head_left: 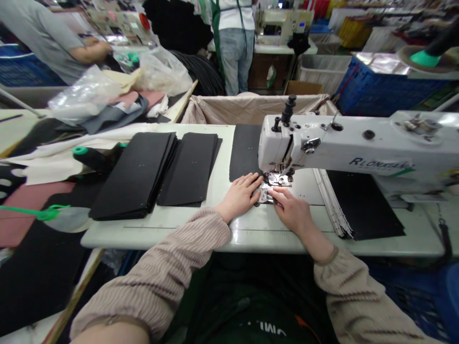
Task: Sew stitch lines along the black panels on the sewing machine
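Bearing blurred "RLONGTIAN" lettering (380, 164), the sewing machine (344, 145) stands over spread left fingers (247, 184) and right fingers (283, 195) pinching shiny material (264, 195).

a person in a gray shirt (45, 43) stands at the far left with one arm bent. a clear plastic bag (84, 93) and a cloudy one (161, 71) lie near that person. a person in a green apron and blue jeans (234, 52) stands far off with their back turned, next to a white sewing machine (279, 26). a big cloth bin (247, 110) sits in the middle. on the right is a blue crate (390, 88) with a shiny silver sheet (380, 62) on top, and a yellow basket (355, 31) is behind it.
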{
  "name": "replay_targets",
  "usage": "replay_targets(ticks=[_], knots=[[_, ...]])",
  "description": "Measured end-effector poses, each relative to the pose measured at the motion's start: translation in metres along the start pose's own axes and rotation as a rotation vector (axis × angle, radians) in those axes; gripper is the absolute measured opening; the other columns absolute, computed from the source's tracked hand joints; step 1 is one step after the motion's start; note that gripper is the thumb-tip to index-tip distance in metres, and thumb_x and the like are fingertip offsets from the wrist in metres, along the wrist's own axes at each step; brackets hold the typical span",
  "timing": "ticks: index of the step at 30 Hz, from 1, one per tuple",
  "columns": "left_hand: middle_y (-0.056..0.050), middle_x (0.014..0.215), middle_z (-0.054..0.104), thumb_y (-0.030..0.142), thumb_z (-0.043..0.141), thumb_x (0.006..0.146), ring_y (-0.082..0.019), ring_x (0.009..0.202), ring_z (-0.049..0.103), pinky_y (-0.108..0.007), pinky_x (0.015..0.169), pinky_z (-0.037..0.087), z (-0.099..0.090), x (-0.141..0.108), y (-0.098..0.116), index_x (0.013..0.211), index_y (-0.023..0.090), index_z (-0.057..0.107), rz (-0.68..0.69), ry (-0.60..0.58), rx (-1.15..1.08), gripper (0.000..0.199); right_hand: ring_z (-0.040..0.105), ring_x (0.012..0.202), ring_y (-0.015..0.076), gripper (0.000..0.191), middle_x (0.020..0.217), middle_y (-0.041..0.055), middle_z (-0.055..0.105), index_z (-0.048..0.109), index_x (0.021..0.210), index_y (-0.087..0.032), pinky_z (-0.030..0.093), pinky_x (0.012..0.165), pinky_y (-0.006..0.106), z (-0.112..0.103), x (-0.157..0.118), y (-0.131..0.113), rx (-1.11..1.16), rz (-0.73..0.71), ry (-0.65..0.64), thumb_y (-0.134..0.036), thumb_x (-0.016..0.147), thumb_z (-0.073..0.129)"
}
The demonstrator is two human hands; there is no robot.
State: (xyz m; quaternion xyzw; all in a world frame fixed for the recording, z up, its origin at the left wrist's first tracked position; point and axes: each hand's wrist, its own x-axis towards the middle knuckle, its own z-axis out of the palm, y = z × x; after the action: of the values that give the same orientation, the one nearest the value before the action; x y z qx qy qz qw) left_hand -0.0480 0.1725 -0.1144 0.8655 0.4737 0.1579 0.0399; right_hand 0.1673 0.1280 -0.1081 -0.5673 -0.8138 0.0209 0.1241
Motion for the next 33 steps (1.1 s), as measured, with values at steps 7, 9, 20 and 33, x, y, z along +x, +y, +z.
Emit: replay_targets(ticks=[7,9,20,33], knots=[[-0.013,0.147,0.048,0.043,0.041,0.100,-0.026,0.137,0.043,-0.041,0.113,0.032,-0.008,0.007,0.000,0.150,0.015,0.034,-0.062,0.062,-0.043,0.057,0.066,0.097,0.0193,0.044,0.140,-0.0014,0.056,0.053,0.137,-0.035,0.053,0.068,0.031,0.001,-0.001,-0.002,0.005,0.025,0.003,-0.030,0.094,0.045],[-0.013,0.126,0.064,0.042,0.035,0.103,-0.026,0.118,0.058,-0.043,0.106,0.037,-0.014,0.009,0.004,0.147,0.015,0.039,-0.176,0.083,-0.023,0.052,0.066,0.098,0.0204,0.044,0.140,-0.0007,0.056,0.054,0.136,-0.034,0.053,0.068,0.031,0.000,0.000,-0.003,0.024,0.027,0.002,-0.030,0.094,0.045],[-0.013,0.149,0.044,0.030,0.060,0.087,-0.037,0.143,0.030,-0.060,0.116,0.025,-0.039,-0.158,0.067,0.121,0.018,0.055,-0.244,-0.022,0.017,0.037,0.064,0.106,0.0203,0.032,0.123,0.0062,0.064,0.061,0.124,-0.026,0.052,0.088,0.032,-0.029,-0.083,0.021,0.436,-0.010,0.111,-0.029,0.096,0.046],[-0.008,0.126,0.056,0.024,0.063,0.083,-0.029,0.131,0.045,-0.051,0.114,0.033,-0.061,-0.128,0.045,0.110,0.021,0.055,0.018,-0.234,-0.207,0.028,0.069,0.080,0.0207,0.036,0.095,0.0065,0.074,0.068,0.103,-0.022,0.051,0.075,0.030,-0.028,-0.178,0.042,0.560,0.394,0.092,-0.046,0.098,0.042]])
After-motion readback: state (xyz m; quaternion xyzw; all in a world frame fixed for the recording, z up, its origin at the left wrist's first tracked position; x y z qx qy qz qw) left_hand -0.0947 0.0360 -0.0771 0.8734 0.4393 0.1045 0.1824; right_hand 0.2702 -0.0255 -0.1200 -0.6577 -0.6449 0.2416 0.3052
